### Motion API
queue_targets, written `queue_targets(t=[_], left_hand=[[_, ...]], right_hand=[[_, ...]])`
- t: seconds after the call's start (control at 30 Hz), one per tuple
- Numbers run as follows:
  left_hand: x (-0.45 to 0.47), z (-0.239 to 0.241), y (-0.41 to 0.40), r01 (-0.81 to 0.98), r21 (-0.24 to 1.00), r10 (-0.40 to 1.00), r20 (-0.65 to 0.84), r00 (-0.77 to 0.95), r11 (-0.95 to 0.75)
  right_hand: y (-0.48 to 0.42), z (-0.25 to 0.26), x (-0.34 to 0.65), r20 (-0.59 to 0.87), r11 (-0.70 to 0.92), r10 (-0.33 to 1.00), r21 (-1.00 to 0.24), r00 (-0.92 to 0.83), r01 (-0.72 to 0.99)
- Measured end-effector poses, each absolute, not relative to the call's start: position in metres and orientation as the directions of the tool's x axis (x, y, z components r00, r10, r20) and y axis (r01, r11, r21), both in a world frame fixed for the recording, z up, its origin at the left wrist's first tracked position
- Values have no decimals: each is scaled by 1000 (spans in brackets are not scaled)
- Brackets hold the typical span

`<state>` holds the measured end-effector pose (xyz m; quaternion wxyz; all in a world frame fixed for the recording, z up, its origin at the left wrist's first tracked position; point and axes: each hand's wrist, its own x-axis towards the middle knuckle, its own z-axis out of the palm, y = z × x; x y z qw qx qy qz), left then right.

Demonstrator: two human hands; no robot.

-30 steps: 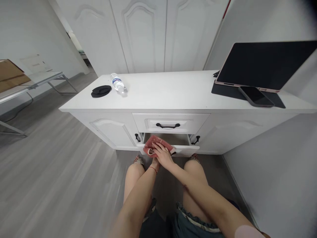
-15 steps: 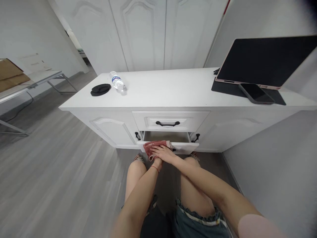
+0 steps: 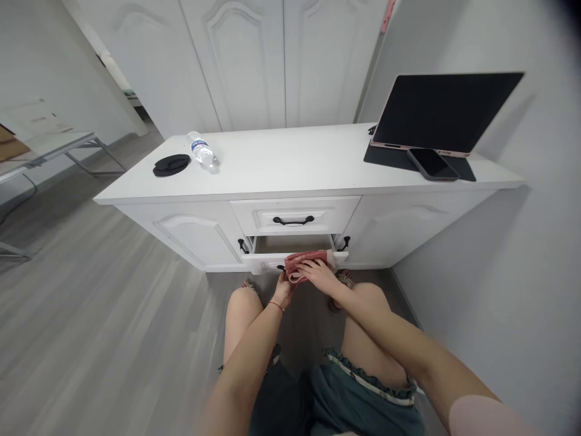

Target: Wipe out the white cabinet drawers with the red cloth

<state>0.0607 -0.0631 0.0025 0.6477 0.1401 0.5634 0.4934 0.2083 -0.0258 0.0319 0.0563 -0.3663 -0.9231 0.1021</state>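
Note:
A folded red cloth with a pale edge (image 3: 308, 258) lies over the top edge of the pulled-out lower drawer (image 3: 263, 259). Pressed on the cloth is my right hand (image 3: 321, 277), its fingers laid across it and holding it against the drawer front. My left hand (image 3: 283, 290), with a thin red cord at the wrist, is just below the cloth at the black drawer handle (image 3: 281, 267). Its fingers look curled at the handle and are partly hidden by the cloth. The visible inside of the drawer is bare.
On the white cabinet top (image 3: 281, 160) are a plastic bottle (image 3: 203, 151), a flat black round item (image 3: 171, 165), a laptop (image 3: 445, 112) and a phone (image 3: 432, 163). A closed upper drawer (image 3: 295, 212) sits above the pulled-out one. A grey wall (image 3: 476, 272) stands close on the right.
My right hand and the cloth have slid right along the drawer's top edge. My left hand now shows apart from the right, by the handle's left end. The view has shifted slightly.

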Motion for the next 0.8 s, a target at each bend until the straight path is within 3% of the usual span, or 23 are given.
queue_targets(t=[0.3,0.53,0.6,0.67,0.73,0.8], left_hand=[[59,-4,-61,-582,681,783,-611,-117,445],[61,-9,-59,-614,660,759,-635,-146,433],[61,-11,-58,-621,655,755,-638,-150,430],[61,-12,-58,-625,653,754,-640,-152,428],[60,-14,-57,-627,651,751,-642,-153,428],[60,-14,-56,-629,649,748,-645,-155,429]], right_hand=[[-38,23,250,76,600,799,-158,-596,784],[-50,0,261,193,324,938,-195,-288,926],[-53,-11,258,222,196,966,-297,-132,935],[-55,-22,253,222,75,974,-487,40,870],[-53,-31,247,147,-45,960,-759,239,650],[-48,-39,242,12,-129,926,-929,376,347]])
